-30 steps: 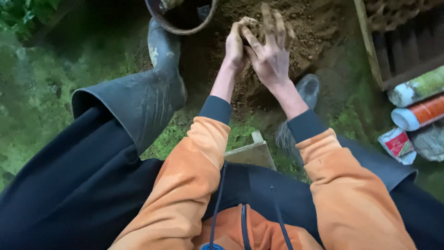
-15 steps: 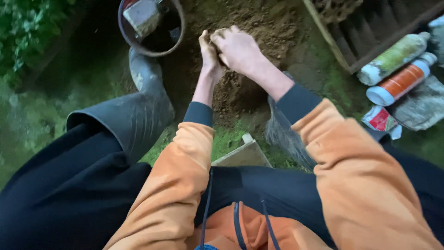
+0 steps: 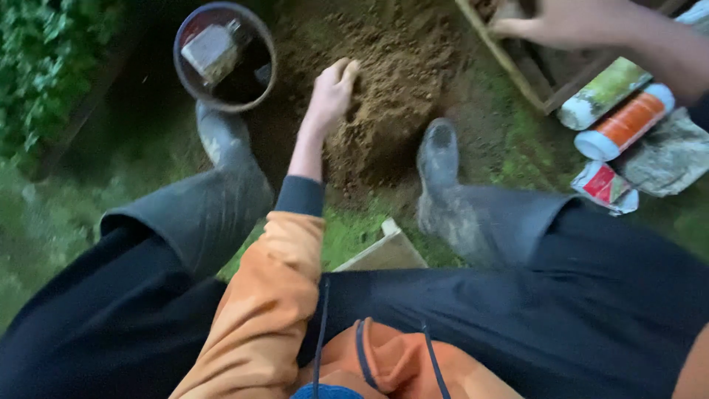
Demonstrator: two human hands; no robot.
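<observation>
My left hand [image 3: 332,92] reaches down between my knees and rests on a mound of loose brown soil [image 3: 402,81], fingertips pressed into the top of it. My right hand [image 3: 557,22] is stretched out to the upper right, over the rim of a wooden crate [image 3: 509,70]; its fingers curl at the crate's edge, and whether they hold anything is hidden. Both arms wear orange sleeves with dark cuffs.
A round dark bucket [image 3: 224,58] with a pale block in it stands left of the mound. My grey rubber boots [image 3: 443,185] flank the soil. Two cylindrical containers [image 3: 624,125], a small red packet [image 3: 604,185] and a crumpled bag lie on the grass at right. A wooden board [image 3: 384,251] sits between my legs.
My hands were pressed together over the soil; they have parted. The left dropped onto the mound and the right swung out to the crate. The camera shifted left.
</observation>
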